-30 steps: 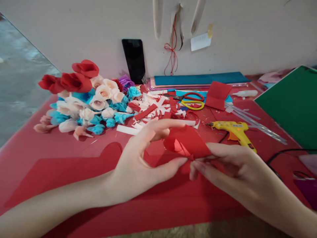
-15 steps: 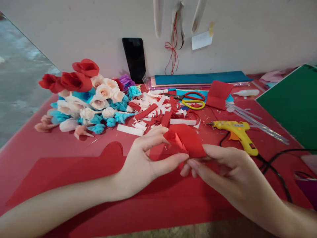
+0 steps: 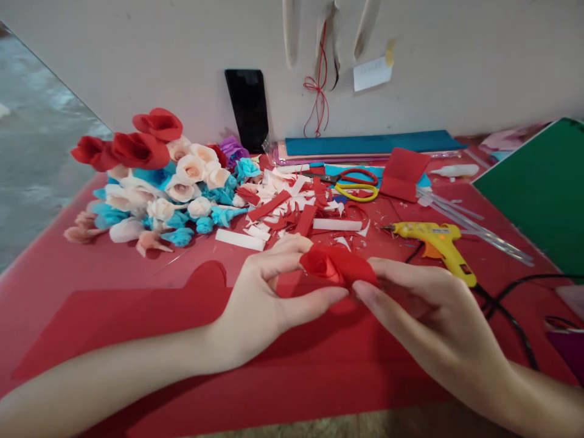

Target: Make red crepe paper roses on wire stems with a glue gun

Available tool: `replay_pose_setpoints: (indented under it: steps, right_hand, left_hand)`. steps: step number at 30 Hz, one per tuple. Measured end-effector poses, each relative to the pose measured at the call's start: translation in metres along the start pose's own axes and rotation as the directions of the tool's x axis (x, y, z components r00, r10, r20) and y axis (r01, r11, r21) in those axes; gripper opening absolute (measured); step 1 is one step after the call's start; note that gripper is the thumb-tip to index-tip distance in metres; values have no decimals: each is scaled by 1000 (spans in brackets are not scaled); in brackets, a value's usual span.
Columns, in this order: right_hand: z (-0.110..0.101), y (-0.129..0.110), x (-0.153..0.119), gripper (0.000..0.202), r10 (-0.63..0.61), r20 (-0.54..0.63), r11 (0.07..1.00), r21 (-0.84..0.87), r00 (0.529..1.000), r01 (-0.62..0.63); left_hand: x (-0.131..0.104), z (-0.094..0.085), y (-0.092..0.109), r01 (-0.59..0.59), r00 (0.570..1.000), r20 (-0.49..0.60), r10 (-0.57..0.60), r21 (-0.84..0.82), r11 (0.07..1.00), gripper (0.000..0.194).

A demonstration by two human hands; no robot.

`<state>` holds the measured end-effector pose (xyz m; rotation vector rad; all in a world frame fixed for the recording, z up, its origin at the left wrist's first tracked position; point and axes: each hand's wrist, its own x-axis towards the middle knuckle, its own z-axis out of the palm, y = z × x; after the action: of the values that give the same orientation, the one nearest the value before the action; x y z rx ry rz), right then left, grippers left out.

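Note:
A red paper flower [image 3: 335, 265] with a rolled centre is held up between both hands over the red table. My left hand [image 3: 269, 298] grips its left side, with the thumb below and the fingers behind. On the right, my right hand [image 3: 424, 316] pinches the loose end of the red paper between thumb and fingers. Beneath the hands lies red sheet paper [image 3: 137, 322], and a rounded red paper piece [image 3: 208, 281] rests near its upper edge.
Finished paper flowers [image 3: 182, 182] are piled at the back left. Paper scraps [image 3: 292, 201] and scissors [image 3: 351, 184] lie behind the hands. A yellow glue gun [image 3: 438, 243] with a black cord is at the right, near a green board [image 3: 542, 194]. A phone [image 3: 249, 109] leans on the wall.
The red paper has tilted and dropped slightly, now curving closer around the flower's centre. My right thumb has moved away from the left thumb, up onto the paper's edge.

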<state>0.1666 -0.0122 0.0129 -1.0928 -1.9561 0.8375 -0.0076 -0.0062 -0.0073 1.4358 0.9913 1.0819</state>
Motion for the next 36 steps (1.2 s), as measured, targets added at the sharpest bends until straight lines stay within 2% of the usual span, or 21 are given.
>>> replay_pose_setpoints:
  steps: [3,8,17,21,28,36]
  right_hand:
    - [-1,0,2,8,6,-11,999,-32,1000,-7]
    - [-3,-2,4,7,64,53,996,-59,997,-61]
    - [-4,-1,3,13,-55,-51,978,-202,997,44]
    - [-8,0,1,8,-69,-31,972,-229,997,60]
    - [-9,-1,-1,11,-65,-9,979,-196,998,62]
    - [-7,-2,2,12,-48,-26,988,-150,999,44]
  left_hand:
    - [1,0,1,-51,999,14,51,34,998,7]
    - [0,-1,1,-78,996,45,74,83,993,7]
    - [2,0,0,-71,996,54,66,91,993,7]
    - [2,1,0,-40,998,45,37,48,998,6]
    - [0,1,0,19,996,86,-15,-39,999,10]
    - [0,2,-1,-24,997,71,24,-2,1000,6]
